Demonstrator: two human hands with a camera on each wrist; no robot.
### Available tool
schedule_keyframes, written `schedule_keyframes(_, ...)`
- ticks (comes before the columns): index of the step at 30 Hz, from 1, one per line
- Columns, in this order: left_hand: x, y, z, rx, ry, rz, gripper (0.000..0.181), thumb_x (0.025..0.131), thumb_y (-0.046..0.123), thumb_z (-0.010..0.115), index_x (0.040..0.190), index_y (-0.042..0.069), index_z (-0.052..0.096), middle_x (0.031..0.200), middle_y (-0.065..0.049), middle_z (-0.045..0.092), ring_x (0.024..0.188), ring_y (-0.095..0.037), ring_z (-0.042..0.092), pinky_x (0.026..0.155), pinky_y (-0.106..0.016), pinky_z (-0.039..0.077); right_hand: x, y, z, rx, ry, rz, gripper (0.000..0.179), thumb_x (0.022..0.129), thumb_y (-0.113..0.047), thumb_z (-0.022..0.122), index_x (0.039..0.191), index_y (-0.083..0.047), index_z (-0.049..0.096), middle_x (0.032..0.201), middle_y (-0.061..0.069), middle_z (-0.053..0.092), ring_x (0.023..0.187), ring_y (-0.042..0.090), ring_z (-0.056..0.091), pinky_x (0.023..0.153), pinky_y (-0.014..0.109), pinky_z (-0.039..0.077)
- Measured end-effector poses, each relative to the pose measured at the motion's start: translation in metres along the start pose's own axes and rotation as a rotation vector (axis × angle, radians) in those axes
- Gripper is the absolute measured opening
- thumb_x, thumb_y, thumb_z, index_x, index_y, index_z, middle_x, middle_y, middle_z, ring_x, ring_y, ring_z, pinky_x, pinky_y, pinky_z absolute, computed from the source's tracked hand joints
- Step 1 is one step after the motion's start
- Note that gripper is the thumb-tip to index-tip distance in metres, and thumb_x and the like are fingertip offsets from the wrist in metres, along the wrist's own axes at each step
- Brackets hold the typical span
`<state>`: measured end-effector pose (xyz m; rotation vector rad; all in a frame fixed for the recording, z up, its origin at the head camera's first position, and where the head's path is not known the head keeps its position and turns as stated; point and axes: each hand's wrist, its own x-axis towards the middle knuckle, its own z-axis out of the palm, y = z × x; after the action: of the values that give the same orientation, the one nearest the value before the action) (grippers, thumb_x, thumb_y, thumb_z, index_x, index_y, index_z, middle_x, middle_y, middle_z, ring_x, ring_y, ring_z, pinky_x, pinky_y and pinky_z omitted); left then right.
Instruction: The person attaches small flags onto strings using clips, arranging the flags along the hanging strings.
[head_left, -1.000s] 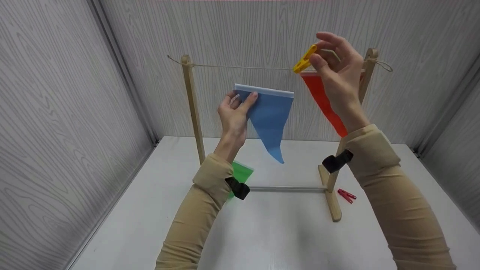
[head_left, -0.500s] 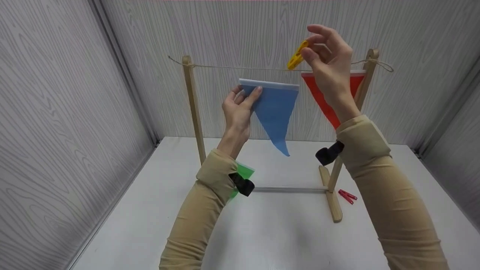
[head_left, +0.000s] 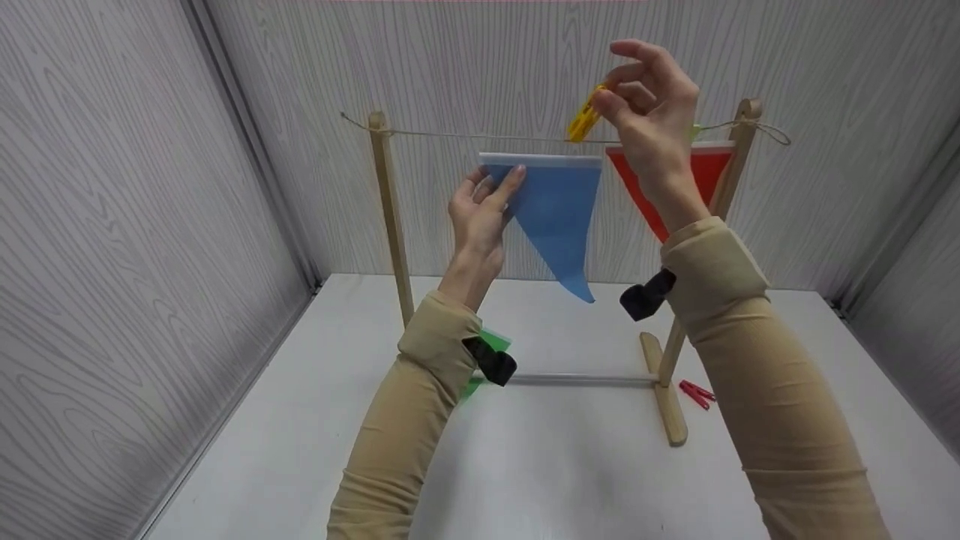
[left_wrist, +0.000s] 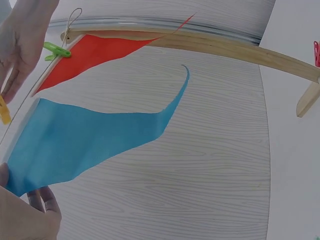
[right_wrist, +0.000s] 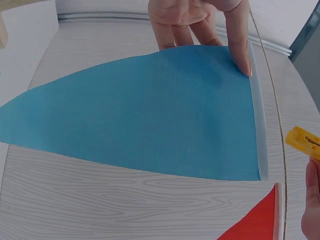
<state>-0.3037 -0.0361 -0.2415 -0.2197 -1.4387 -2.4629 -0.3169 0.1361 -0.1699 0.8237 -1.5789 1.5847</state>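
Note:
Pinched at its upper left corner, a blue triangular pennant (head_left: 559, 202) hangs from my left hand (head_left: 478, 217), thumb in front and fingers behind. Its white top edge lies just below the string (head_left: 450, 135), nearly level with it. My right hand (head_left: 656, 124) holds a yellow clothespin (head_left: 583, 124) between thumb and fingers, its tip right at the string above the blue pennant. To the right, a red pennant (head_left: 709, 172) hangs on the string, with a green clothespin (left_wrist: 57, 51) at its top in the left wrist view. My right hand partly covers the red pennant in the head view.
Two wooden posts, left (head_left: 390, 217) and right (head_left: 739, 150), carry the string; a crossbar (head_left: 577, 379) joins them low down. A red clothespin (head_left: 697, 394) lies by the right foot (head_left: 666, 405). A green pennant (head_left: 495, 340) lies partly behind my left forearm.
My left hand has raised the blue pennant up and slightly right, and its top edge has levelled. My right hand has moved left and up with the yellow clothespin, away from the red pennant's corner.

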Motion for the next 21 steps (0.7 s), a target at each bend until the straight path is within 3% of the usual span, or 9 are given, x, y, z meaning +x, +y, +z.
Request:
schedule_keyframes(8,0.004,-0.001,0.003,-0.002,0.003,0.016,0.048,0.092,0.007,0.072,0.134,-0.002,0.052,0.135,-0.022,0.062,0.124,-0.032,0.064,0.111,-0.045,0.049,0.002,0.002,0.004,-0.029,0.002,0.024,0.034,0.091,0.003,0.069,0.124,-0.003,0.065,0.084,-0.009,0.066,0.082,0.014,0.071,0.091,0.028,0.058)
schedule_keyframes(21,0.003,0.003,0.011,0.025,0.024,-0.010,0.051,0.092,0.011,0.073,0.137,0.001,0.053,0.137,-0.019,0.062,0.125,-0.029,0.064,0.111,-0.044,0.049,0.002,-0.002,0.012,-0.045,0.009,0.064,0.029,0.090,0.005,0.069,0.118,-0.002,0.068,0.081,-0.008,0.067,0.079,0.013,0.070,0.087,0.028,0.058)
